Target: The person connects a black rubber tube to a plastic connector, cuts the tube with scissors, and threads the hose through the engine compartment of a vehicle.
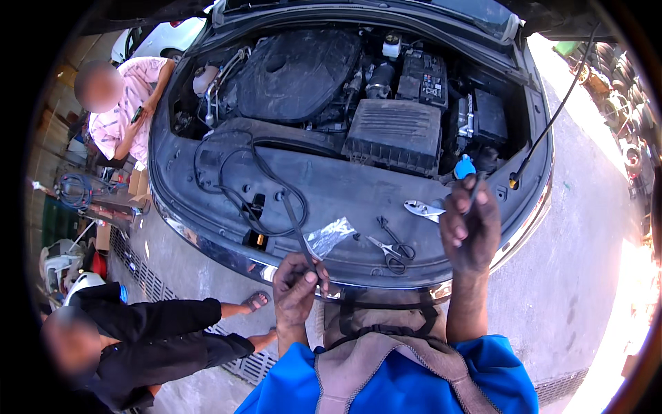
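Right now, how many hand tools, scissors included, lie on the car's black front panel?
2 visible: pliers, partly hidden by the right hand, and scissors to their lower left. A small black piece there is too unclear to identify; the hand may hide more.

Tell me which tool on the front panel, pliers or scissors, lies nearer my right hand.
The silver pliers, which meet the edge of your right hand in this view; the black-handled scissors lie farther left, clear of it.
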The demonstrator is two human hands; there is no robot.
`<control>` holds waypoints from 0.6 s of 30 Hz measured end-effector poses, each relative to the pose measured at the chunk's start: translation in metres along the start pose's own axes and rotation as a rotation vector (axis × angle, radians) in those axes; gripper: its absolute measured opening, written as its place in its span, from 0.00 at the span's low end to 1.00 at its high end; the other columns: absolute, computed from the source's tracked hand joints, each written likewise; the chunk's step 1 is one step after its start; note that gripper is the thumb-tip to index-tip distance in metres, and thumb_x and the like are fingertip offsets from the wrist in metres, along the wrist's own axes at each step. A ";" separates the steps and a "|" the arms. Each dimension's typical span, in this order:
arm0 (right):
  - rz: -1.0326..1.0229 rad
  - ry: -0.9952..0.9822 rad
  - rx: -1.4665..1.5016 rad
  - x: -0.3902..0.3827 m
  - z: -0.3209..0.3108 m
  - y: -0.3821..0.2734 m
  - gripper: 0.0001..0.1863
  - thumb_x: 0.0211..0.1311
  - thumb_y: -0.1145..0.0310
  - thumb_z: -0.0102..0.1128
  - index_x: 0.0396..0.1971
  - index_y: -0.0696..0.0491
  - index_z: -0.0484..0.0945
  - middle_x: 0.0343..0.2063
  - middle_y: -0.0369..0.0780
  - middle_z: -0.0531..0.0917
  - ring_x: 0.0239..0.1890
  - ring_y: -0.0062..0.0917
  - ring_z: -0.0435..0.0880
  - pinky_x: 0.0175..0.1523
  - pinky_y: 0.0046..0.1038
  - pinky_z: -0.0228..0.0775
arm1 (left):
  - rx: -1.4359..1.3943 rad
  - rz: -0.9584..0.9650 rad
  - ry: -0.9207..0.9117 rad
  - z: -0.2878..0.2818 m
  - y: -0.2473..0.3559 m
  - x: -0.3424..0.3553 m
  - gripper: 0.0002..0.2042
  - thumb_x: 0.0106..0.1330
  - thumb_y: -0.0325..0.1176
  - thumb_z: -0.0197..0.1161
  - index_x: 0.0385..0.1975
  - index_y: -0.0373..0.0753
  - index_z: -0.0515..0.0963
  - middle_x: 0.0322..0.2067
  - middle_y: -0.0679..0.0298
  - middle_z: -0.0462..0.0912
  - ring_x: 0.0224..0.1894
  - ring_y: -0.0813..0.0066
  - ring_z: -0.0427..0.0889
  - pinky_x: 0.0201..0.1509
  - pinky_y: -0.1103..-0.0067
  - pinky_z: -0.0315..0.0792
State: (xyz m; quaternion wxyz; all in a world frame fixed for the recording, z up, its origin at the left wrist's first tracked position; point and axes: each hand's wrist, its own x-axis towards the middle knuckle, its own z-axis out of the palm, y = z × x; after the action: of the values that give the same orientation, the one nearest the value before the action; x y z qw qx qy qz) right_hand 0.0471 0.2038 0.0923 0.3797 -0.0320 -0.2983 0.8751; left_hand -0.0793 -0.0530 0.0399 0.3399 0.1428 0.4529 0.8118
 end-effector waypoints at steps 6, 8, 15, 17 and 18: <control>-0.053 0.019 -0.128 -0.014 -0.025 -0.003 0.15 0.70 0.63 0.51 0.44 0.61 0.70 0.30 0.41 0.74 0.17 0.17 0.70 0.17 0.15 0.60 | 0.058 0.043 0.052 -0.026 -0.006 0.003 0.14 0.63 0.29 0.61 0.45 0.31 0.70 0.32 0.55 0.77 0.27 0.71 0.79 0.25 0.80 0.73; -0.013 0.056 -0.108 -0.018 -0.031 0.003 0.14 0.69 0.64 0.52 0.44 0.61 0.71 0.30 0.42 0.74 0.17 0.18 0.70 0.18 0.15 0.60 | 0.057 0.028 0.069 -0.030 -0.008 0.002 0.14 0.63 0.29 0.61 0.45 0.31 0.70 0.32 0.55 0.77 0.27 0.71 0.79 0.25 0.80 0.73; 0.021 0.077 -0.123 -0.019 -0.039 0.010 0.14 0.69 0.66 0.52 0.44 0.62 0.71 0.29 0.42 0.75 0.17 0.19 0.70 0.18 0.16 0.60 | 0.043 -0.037 0.104 -0.020 -0.015 0.006 0.14 0.61 0.28 0.61 0.44 0.31 0.71 0.31 0.55 0.78 0.27 0.70 0.79 0.24 0.81 0.72; 0.031 0.093 -0.136 -0.018 -0.037 0.010 0.13 0.69 0.66 0.51 0.44 0.62 0.71 0.29 0.43 0.75 0.17 0.19 0.70 0.18 0.16 0.60 | 0.038 -0.051 0.104 -0.018 -0.015 0.007 0.14 0.61 0.28 0.61 0.44 0.31 0.71 0.30 0.55 0.78 0.27 0.70 0.79 0.24 0.81 0.72; 0.032 0.095 -0.141 -0.018 -0.037 0.010 0.13 0.69 0.66 0.51 0.44 0.62 0.72 0.29 0.43 0.75 0.17 0.19 0.70 0.18 0.16 0.61 | 0.036 -0.058 0.104 -0.017 -0.015 0.008 0.14 0.61 0.28 0.61 0.44 0.31 0.71 0.30 0.55 0.78 0.27 0.70 0.79 0.24 0.81 0.72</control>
State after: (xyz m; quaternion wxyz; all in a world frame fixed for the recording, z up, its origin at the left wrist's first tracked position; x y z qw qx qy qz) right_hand 0.0634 0.2043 0.0536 0.3764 -0.1049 -0.3400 0.8554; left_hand -0.0878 -0.0533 0.0175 0.3369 0.0933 0.4884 0.7995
